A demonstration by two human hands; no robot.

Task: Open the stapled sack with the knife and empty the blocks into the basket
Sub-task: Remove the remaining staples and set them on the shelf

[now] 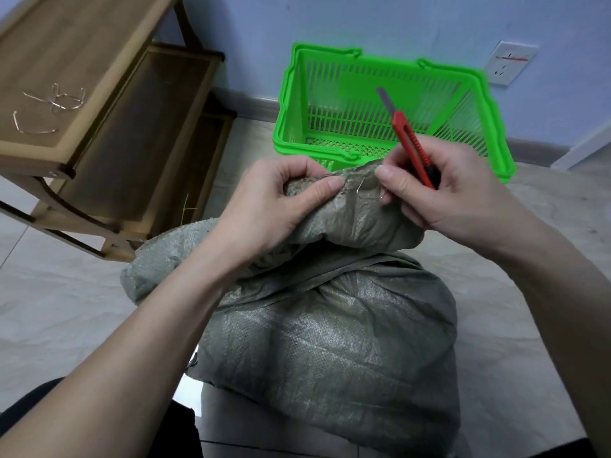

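Your left hand (281,196) pinched the grey-green woven plastic sack (324,319) at its folded top; your right hand (443,186) gripped the red utility knife (413,148), fingertips on a bent wire staple (363,188).

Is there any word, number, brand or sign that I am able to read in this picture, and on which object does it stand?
None can be read.
Grey-green woven sack: no print visible.
Red utility knife in the right hand: no legible brand.
Green plastic basket: no label.
White wall socket: red marks, too blurred to read.
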